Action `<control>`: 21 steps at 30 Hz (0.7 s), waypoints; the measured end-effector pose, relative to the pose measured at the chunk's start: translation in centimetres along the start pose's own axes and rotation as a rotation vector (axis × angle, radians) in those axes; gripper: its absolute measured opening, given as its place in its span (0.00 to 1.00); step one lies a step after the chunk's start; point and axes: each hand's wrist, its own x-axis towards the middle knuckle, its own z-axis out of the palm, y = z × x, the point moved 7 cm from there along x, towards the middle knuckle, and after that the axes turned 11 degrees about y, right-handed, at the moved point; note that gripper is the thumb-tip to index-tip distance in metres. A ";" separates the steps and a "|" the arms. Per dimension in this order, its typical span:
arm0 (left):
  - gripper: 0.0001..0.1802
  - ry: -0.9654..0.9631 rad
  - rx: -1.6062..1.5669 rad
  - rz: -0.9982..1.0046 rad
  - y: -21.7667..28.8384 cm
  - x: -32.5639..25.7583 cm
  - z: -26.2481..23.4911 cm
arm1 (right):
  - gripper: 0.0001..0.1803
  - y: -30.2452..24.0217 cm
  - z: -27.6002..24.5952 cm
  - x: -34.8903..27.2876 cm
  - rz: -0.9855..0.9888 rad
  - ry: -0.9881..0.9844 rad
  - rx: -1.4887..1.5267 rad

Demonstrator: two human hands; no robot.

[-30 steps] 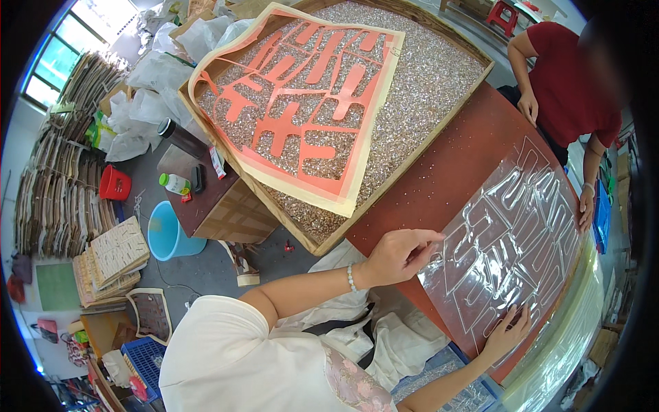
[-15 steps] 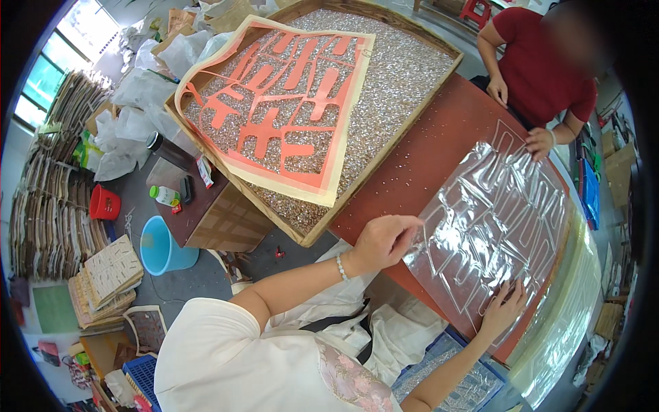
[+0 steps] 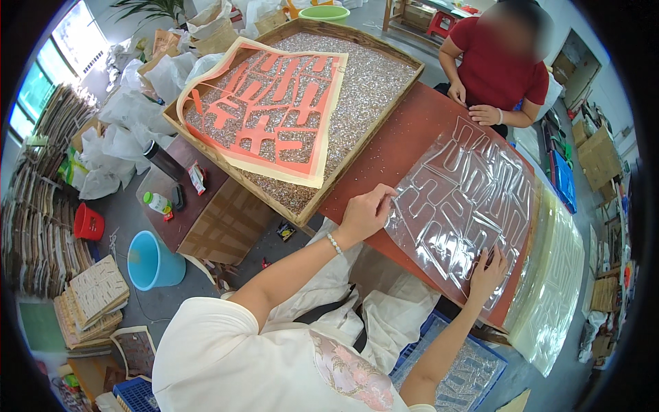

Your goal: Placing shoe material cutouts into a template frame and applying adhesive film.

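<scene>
Well, from my remote seat I'd judge the step in hand to be steadying and lining up the large clear plastic sheet with raised, looping outlines (image 3: 439,189), which lies over the near part of the reddish-brown tabletop (image 3: 384,141). To do it well, I'd draw lightly at the corner while the other palm stays flat; a hard tug could crease the film or pull it askew. I'd also match the pull to the co-worker's hand (image 3: 485,115) just beside the far edge; whether that hand touches the film, I can't tell.

As for the hands, my left hand (image 3: 367,214) has thumb and forefinger drawn together at the sheet's left corner, apparently pinching the edge, though the fingertips are too small for me to be sure how firmly. My right hand (image 3: 489,272) is spread, its fingers apart and resting on the sheet's near right part, pressing rather than gripping.

Just beyond the right edge lies a thick stack of shiny, yellowish-clear plastic sheets (image 3: 552,275), which I'd keep from snagging. Leftward, the shallow wooden-rimmed tray of glittering chips (image 3: 364,145) stands clear of both hands.
</scene>
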 end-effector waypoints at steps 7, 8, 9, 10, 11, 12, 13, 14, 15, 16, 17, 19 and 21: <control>0.06 -0.027 0.036 -0.031 0.4 0.0 -0.7 | 0.21 -0.8 -0.2 0.1 0.024 -0.011 0.060; 0.06 -0.023 0.041 -0.031 0.4 0.0 -0.7 | 0.21 -0.9 -0.3 0.1 0.024 -0.014 0.077; 0.06 -0.018 0.047 -0.031 0.4 -0.1 -0.8 | 0.21 -0.8 -0.3 0.1 0.023 -0.012 0.077; 0.06 -0.016 0.046 -0.030 0.3 -0.2 -0.7 | 0.20 -0.4 -0.2 0.0 0.020 -0.014 0.068; 0.06 -0.011 0.033 -0.025 0.2 -0.3 -0.6 | 0.20 -0.4 -0.3 -0.1 0.016 -0.017 0.062; 0.06 -0.006 0.020 -0.020 0.2 -0.4 -0.5 | 0.20 -0.3 -0.3 -0.2 0.013 -0.016 0.064; 0.06 -0.002 0.022 -0.020 0.1 -0.4 -0.5 | 0.20 -0.3 -0.5 -0.3 0.014 -0.012 0.065; 0.06 0.005 -0.009 -0.013 0.4 -0.3 -0.5 | 0.20 -0.3 -0.6 -0.3 0.016 -0.007 0.064; 0.06 0.012 -0.040 -0.007 0.5 -0.2 -0.7 | 0.20 -0.3 -0.6 -0.4 0.015 -0.006 0.065; 0.06 0.014 -0.040 -0.007 0.4 -0.2 -0.8 | 0.20 -0.3 -0.4 -0.4 0.018 -0.009 0.067; 0.05 0.008 -0.025 -0.009 0.3 -0.2 -0.9 | 0.20 -0.3 -0.3 -0.4 0.021 -0.012 0.068; 0.05 0.004 -0.011 -0.010 0.1 -0.2 -1.1 | 0.20 -0.4 -0.1 -0.4 0.024 -0.018 0.059; 0.05 0.011 -0.007 0.008 0.3 -0.2 -1.2 | 0.20 -0.5 -0.1 -0.4 0.030 -0.026 0.047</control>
